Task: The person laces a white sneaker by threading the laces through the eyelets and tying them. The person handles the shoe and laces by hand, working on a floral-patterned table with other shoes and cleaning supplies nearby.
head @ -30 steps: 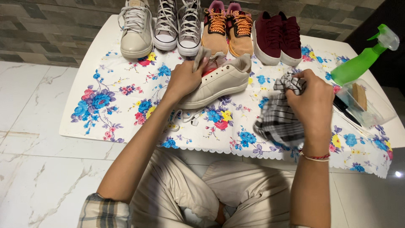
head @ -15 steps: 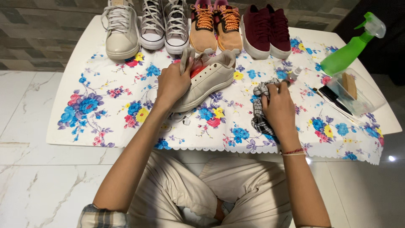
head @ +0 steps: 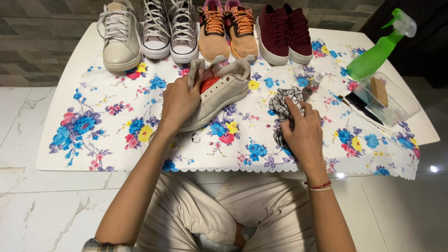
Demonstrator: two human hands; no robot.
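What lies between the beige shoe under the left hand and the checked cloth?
Only bare floral tablecloth separates the beige shoe from the checked cloth, per the head view.

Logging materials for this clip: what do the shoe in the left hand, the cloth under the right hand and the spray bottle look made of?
Beige sneaker: smooth matte upper, probably leather or synthetic, with a pale rubber-like sole. Checked cloth: soft woven fabric, crumpled into folds. Green spray bottle: translucent plastic, glossy, with a clear trigger head.

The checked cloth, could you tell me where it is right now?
In the head view, right of centre, the checked cloth lies on the floral tablecloth under the right hand.
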